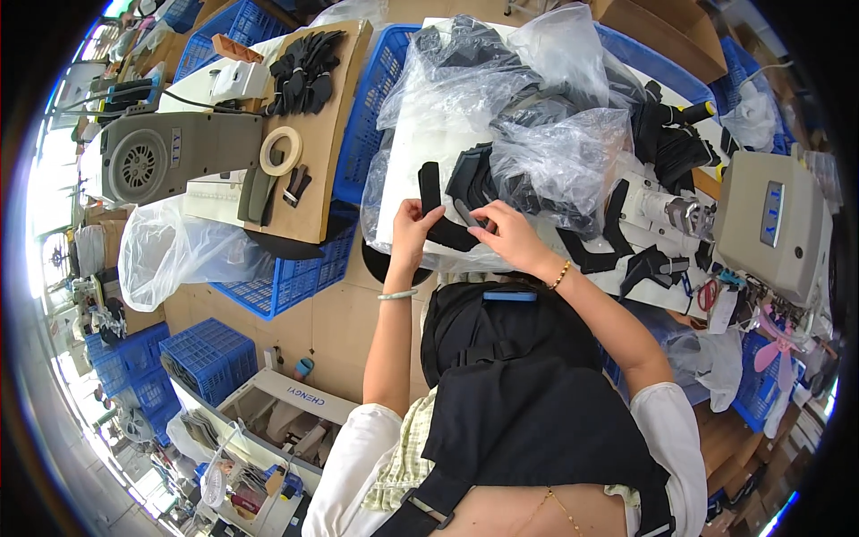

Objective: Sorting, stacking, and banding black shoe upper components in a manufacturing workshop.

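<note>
Between my hands is a black L-shaped fabric piece [430, 185], one leg pointing away from me and the other running toward my right hand. My left hand [412, 227] pinches it near the corner. My right hand [510, 233] has thumb and fingers closed at the far end of the lower leg, where a small dark grey strip [464, 213] also shows at the fingertips. Just beyond lies a stack of curved dark fabric pieces [472, 175], partly under a clear plastic bag [565, 152].
A grey sewing machine [774, 224] stands at the right, with black cut pieces [617, 234] and red-handled scissors [708, 294] near it. At left, a board [309, 179] carries a tape roll [281, 150] and black pieces [304, 72], beside another machine [170, 154]. Blue crates [362, 143] flank the table.
</note>
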Motion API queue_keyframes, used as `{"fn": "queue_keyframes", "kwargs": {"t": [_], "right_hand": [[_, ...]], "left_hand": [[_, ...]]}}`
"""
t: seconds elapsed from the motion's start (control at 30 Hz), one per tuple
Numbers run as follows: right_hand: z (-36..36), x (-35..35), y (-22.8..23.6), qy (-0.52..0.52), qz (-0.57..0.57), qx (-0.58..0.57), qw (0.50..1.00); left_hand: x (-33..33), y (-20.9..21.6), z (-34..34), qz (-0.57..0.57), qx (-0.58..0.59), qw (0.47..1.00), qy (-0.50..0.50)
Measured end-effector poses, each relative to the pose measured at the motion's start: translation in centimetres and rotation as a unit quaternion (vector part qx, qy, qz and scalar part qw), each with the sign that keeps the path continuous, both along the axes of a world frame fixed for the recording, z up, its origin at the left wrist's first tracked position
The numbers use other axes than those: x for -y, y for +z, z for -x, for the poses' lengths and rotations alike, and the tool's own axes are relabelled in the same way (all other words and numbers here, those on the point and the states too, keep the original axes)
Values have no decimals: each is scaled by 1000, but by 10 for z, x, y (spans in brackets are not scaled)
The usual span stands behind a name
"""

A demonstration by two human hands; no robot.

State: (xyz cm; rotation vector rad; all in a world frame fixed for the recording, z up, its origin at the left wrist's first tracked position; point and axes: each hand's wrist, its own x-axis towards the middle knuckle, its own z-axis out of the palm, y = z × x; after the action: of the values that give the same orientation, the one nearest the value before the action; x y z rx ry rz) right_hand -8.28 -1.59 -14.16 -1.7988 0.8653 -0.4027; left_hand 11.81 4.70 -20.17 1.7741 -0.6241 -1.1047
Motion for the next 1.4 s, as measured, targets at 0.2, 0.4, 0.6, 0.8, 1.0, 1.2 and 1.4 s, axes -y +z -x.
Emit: {"fn": "queue_keyframes", "kwargs": {"t": [0.2, 0.4, 0.6, 0.8, 1.0, 1.2, 1.4], "right_hand": [[4, -8, 21, -145, -355, 204, 901], [22, -27, 60, 13, -387, 210, 898], [24, -43, 48, 3, 104, 229, 968], [16, -31, -58, 17, 298, -55, 953], [-6, -49, -44, -73, 352, -122, 925], [-44, -30, -27, -174, 211, -415, 868], [-48, -27, -39, -135, 255, -364, 886]], "left_hand": [[-14, 82, 22, 54, -202, 960, -184], [-33, 116, 23, -8, -254, 909, -331], [-25, 136, 4, 227, 261, 910, -228], [8, 39, 3, -11, 155, 966, -207], [10, -15, 32, -32, -41, 990, -134], [9, -15, 32, -13, 26, 988, -152], [4, -27, 19, -4, -136, 983, -120]]}}
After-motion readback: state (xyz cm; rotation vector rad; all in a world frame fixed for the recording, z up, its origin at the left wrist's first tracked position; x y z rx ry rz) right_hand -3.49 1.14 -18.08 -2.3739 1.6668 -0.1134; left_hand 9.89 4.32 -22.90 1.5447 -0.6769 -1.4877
